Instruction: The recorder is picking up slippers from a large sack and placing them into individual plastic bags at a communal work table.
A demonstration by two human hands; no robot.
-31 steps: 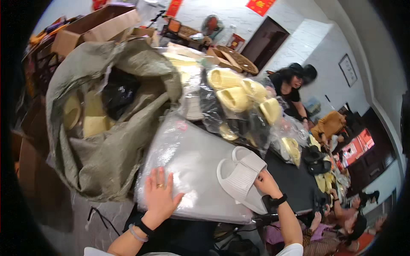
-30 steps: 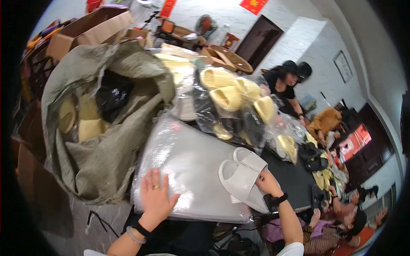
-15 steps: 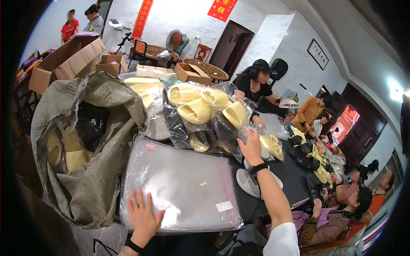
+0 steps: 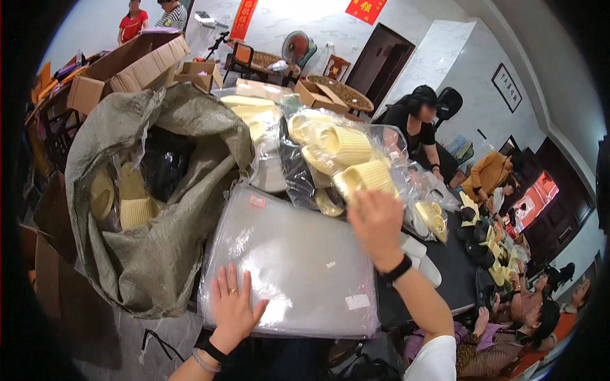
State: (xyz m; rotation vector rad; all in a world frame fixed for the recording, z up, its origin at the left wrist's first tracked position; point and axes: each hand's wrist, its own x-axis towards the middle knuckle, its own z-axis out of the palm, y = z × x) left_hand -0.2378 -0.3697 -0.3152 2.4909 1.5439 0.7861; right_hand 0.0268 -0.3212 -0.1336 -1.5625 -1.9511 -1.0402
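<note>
My left hand (image 4: 236,306) lies flat, fingers spread, on a stack of clear plastic bags (image 4: 289,254) at the table's near edge. My right hand (image 4: 379,230) is bent over the near end of a pair of yellow slippers (image 4: 367,178) in clear plastic wrap. Its fingers are curled and grip the wrapped pair, though the fingertips are partly hidden. More wrapped yellow slippers (image 4: 302,126) are heaped behind. White slippers (image 4: 422,260) rest just right of my right wrist.
An open woven sack (image 4: 152,254) with bagged slippers inside stands at the left. Cardboard boxes (image 4: 127,70) are behind it. Across the black table (image 4: 454,276) sits a person in black (image 4: 413,133); several others work along the right side beside more slippers.
My right hand has closed on the wrapped yellow slippers and they have shifted toward me. The view has swung left. My left hand stays flat on the bags.
</note>
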